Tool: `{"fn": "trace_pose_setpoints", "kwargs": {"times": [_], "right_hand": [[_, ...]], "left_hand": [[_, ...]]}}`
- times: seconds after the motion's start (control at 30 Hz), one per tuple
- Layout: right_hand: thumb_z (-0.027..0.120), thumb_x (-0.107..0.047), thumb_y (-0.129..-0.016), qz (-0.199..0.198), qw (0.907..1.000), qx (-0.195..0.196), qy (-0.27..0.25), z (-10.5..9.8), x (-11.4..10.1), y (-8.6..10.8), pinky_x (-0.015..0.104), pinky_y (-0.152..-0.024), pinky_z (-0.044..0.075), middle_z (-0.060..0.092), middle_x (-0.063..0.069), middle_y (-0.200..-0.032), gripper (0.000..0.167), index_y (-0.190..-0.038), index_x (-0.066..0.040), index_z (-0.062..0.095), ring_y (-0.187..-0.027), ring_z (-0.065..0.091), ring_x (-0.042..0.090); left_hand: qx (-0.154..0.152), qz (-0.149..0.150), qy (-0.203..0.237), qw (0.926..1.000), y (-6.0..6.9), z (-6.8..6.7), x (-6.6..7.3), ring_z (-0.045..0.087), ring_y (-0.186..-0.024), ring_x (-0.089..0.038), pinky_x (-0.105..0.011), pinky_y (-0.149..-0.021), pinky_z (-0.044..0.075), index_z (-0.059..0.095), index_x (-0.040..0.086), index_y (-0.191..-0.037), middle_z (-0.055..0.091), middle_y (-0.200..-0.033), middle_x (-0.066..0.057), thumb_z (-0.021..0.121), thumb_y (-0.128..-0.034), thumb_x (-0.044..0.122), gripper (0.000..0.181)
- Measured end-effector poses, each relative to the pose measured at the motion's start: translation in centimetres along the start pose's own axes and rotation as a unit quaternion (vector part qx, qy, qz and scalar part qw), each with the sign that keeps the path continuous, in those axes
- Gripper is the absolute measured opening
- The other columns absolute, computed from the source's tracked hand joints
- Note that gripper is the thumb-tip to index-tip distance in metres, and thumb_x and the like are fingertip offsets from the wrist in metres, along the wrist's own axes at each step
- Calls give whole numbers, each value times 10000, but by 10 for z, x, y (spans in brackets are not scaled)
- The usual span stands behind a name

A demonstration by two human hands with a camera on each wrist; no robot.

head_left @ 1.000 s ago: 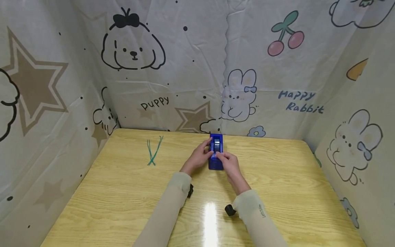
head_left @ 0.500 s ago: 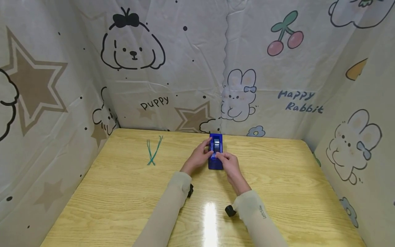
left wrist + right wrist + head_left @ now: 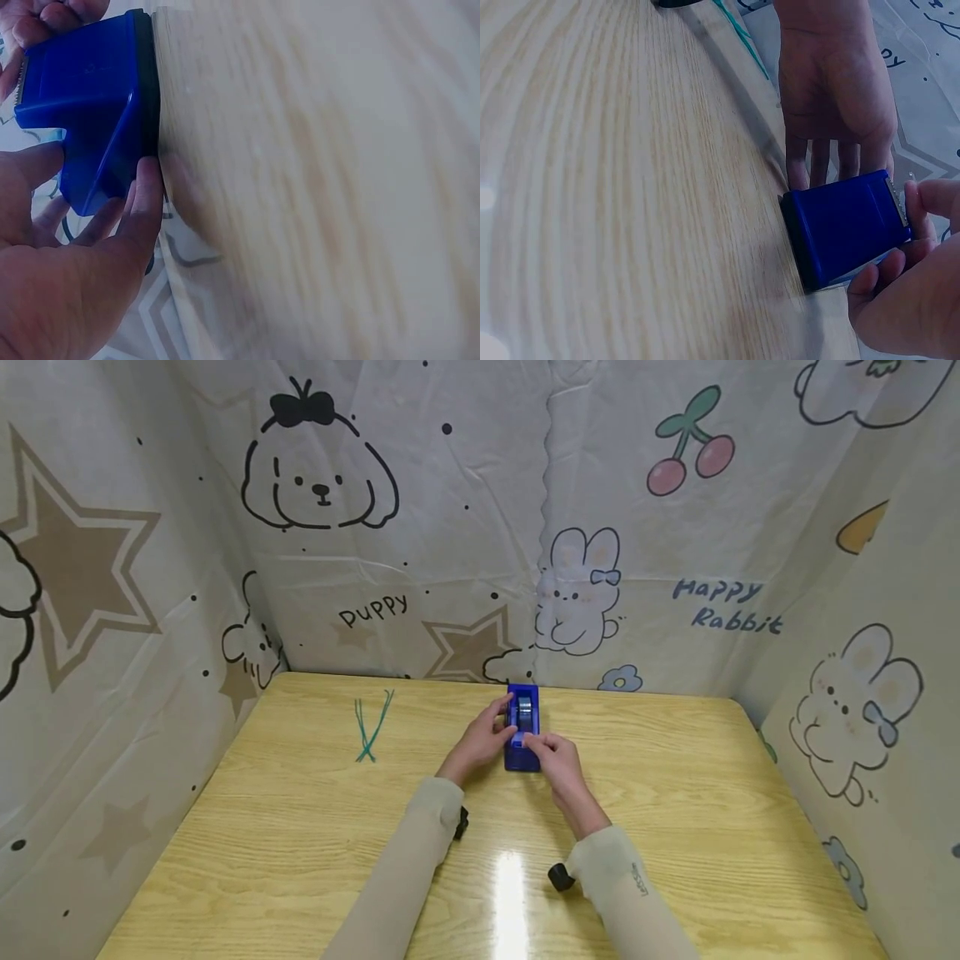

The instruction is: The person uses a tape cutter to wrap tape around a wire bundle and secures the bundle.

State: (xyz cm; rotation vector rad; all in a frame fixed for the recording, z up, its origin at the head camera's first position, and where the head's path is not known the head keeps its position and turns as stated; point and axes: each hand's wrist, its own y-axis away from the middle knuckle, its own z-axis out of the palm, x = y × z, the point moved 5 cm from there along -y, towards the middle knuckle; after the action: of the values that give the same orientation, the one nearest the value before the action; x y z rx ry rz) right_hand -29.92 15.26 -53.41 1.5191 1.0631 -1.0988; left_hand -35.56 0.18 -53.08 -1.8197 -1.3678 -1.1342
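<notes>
A blue tape dispenser (image 3: 522,762) stands near the back edge of the table, with a tape roll (image 3: 524,710) in its top. My left hand (image 3: 477,745) grips it from the left, thumb near the roll; the left wrist view shows the fingers (image 3: 142,199) against its side. At the front, by the serrated cutter (image 3: 897,201), my right hand (image 3: 561,767) pinches the tape's end with thumb and forefinger. A small clear bit of tape (image 3: 911,177) shows above those fingertips in the right wrist view. How far the tape is pulled out cannot be told.
Several thin green twist-tie-like strands (image 3: 367,743) lie crossed on the table to the left. The wood-grain table (image 3: 300,843) ends at a patterned cloth wall (image 3: 450,560) at the back and sides. A black camera mount (image 3: 560,877) hangs under the right wrist.
My right wrist has dropped very slightly, while its fingers stay at the dispenser's front. My left hand and the dispenser hold their places; the head view has shifted a little.
</notes>
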Motion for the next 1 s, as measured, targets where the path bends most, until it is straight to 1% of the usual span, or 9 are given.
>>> {"fn": "trace_pose_setpoints", "kwargs": {"times": [0.13,0.2,0.4,0.53,0.7,0.77,0.9,1.0], "right_hand": [[676,-242,-1013,17,10000,-51,47,1,-1,4,330,-905,428,694,119,-1170,249,-935,-15,741,-1083,563,228],[679,-236,-1009,-10,10000,-58,46,1,-1,5,330,-911,431,695,128,-1181,243,-933,-13,741,-1090,566,232],[687,-216,-1000,-80,10000,-13,28,0,-1,8,309,-879,422,701,76,-1088,241,-877,-15,736,-1050,558,214],[681,-220,-1004,-45,10000,-20,10,-2,1,11,307,-866,405,688,49,-1062,240,-889,-16,734,-1028,534,200],[682,-216,-1009,-103,9999,1,-4,-3,2,14,301,-829,413,682,20,-1008,231,-908,-16,739,-953,531,168],[686,-210,-1008,-163,9999,8,-12,-2,2,15,300,-838,418,695,29,-1011,226,-912,-13,745,-952,542,167],[687,-221,-1009,-172,9998,0,26,-2,0,17,311,-885,413,720,64,-1074,234,-918,-15,749,-1020,563,189],[691,-228,-1006,-146,9998,-9,99,-3,0,20,316,-888,411,721,60,-1069,240,-916,-15,752,-1028,561,195]], "left_hand": [[1,-4,16,10000,1,0,0,575,-1333,-385,-499,-1127,456,302,269,-1639,453,-1591,-168,558,-1081,169,622],[4,-7,43,10000,2,0,0,573,-1335,-386,-499,-1126,457,301,271,-1639,451,-1592,-168,559,-1080,170,623],[6,17,6,10000,2,0,-1,574,-1333,-382,-499,-1122,461,296,273,-1640,450,-1591,-167,563,-1080,178,628],[-7,48,-36,10000,1,1,-1,575,-1329,-385,-499,-1121,461,297,275,-1640,454,-1590,-170,565,-1080,183,628],[-10,106,-39,9999,0,2,-2,574,-1326,-389,-501,-1121,458,306,260,-1637,464,-1578,-181,568,-1079,188,621],[-1,118,-16,9999,0,2,-2,570,-1330,-394,-503,-1125,454,309,250,-1637,465,-1577,-186,569,-1078,190,620],[5,106,51,9999,1,1,-1,563,-1339,-399,-507,-1128,451,305,258,-1639,459,-1582,-182,571,-1078,192,625],[24,120,94,9999,2,0,-1,567,-1334,-399,-510,-1127,451,307,254,-1638,463,-1577,-185,568,-1077,172,624]]}}
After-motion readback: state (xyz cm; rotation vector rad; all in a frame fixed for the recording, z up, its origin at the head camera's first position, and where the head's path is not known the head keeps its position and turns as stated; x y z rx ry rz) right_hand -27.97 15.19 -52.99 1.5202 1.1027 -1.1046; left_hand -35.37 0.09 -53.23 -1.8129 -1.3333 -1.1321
